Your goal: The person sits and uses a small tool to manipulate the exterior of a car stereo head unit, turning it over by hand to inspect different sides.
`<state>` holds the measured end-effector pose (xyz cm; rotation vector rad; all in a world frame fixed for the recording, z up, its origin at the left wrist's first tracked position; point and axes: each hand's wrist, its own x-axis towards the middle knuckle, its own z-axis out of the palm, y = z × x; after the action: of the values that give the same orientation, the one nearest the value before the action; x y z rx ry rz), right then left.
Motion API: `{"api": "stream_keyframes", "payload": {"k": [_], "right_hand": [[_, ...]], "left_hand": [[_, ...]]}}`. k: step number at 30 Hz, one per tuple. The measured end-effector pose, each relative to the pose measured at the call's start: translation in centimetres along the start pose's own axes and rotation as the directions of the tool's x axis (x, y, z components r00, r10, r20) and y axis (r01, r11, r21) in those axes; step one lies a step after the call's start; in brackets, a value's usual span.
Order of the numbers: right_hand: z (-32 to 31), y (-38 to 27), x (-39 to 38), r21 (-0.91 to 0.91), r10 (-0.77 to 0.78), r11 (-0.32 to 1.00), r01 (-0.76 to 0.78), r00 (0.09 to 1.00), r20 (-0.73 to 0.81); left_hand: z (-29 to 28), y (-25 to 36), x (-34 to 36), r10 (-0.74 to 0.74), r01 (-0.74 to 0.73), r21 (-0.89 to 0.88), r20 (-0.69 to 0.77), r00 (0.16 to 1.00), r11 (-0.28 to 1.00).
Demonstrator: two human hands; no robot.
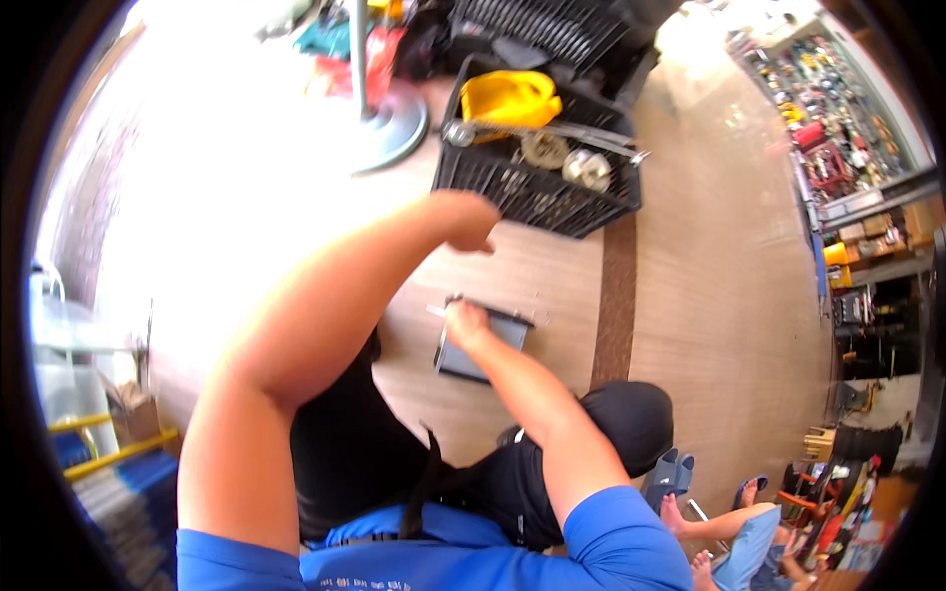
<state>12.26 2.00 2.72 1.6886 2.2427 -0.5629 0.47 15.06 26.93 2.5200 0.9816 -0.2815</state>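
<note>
1. Head view: the right hand [465, 322] rests on the top left corner of a dark flat panel [483, 345] lying on the wooden floor [552, 276]; its fingers curl over the panel's edge, though whether they grip it I cannot tell
2. The left hand [471, 222] hangs above the floor between the panel and a black crate [537, 192], fingers curled together into a loose fist, touching nothing visible
3. The panel lies just in front of the person's knees, clad in black shorts [631, 419], and near the crate but apart from it
4. The crate holds a yellow container [510, 97] and metal parts [586, 167]
5. A round fan base [389, 128] stands left of the crate
6. At the lower right, another person's bare feet [690, 522] and a blue sandal [670, 475] show; shelves of tools [838, 128] line the right side
</note>
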Motion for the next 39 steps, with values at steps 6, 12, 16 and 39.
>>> {"api": "stream_keyframes", "payload": {"k": [6,12,16,39], "right_hand": [[-1.6,-1.9,-0.7,0.107,0.053,0.993,-0.054,0.999,0.012],[-1.3,-1.8,-0.5,0.084,0.033,0.996,-0.035,0.999,0.026],[-1.1,-1.7,-0.4,0.094,0.043,0.995,-0.045,0.999,0.021],[-1.7,-1.8,-0.7,0.099,0.037,0.994,-0.039,0.999,0.025]], "left_hand": [[-2.0,1.0,-2.4,-0.05,0.058,-0.052,0.135,0.99,0.997],[-2.0,0.8,-2.4,-0.064,0.07,-0.032,0.154,0.986,0.997],[-2.3,1.1,-2.4,-0.067,0.075,-0.048,0.152,0.986,0.996],[-2.1,0.9,-2.4,-0.065,0.072,-0.047,0.142,0.988,0.996]]}}
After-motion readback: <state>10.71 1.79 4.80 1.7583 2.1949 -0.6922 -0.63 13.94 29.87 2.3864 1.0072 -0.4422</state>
